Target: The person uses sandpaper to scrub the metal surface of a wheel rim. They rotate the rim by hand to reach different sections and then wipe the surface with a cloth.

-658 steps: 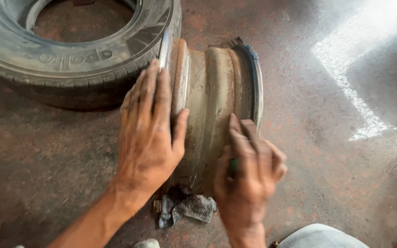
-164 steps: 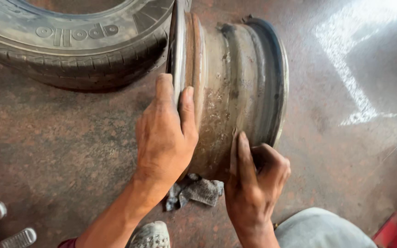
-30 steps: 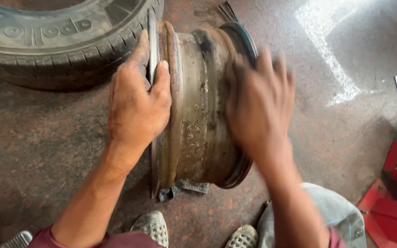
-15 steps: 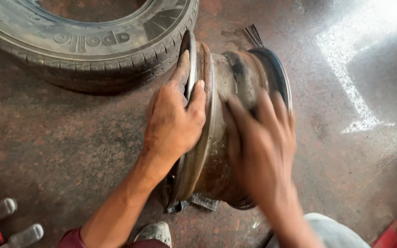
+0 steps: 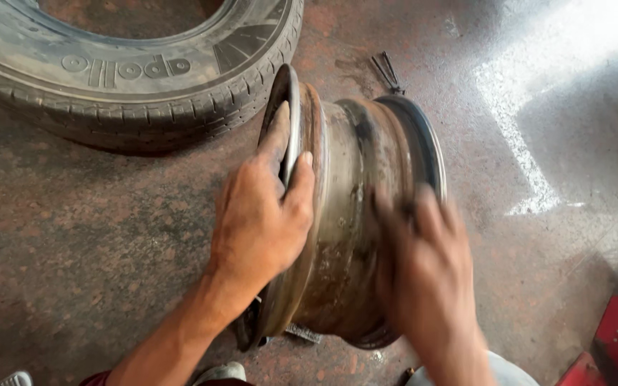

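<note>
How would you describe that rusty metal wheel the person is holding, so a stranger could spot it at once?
Start at the big black rubber tyre lying flat on the reddish-brown floor. Just to its right stands the bare steel wheel rim, upright on its edge, with the left hand gripping its near flange and the blurred right hand on its barrel. Unlike the tyre, it is rust-stained, drum-shaped metal with no rubber.

The left hand [image 5: 262, 214] reaches in from seven o'clock, forearm bare, fingers curled toward twelve, thumb apart at one o'clock. The right hand [image 5: 427, 275] enters from five o'clock, fingers spread flat, blurred.
</note>
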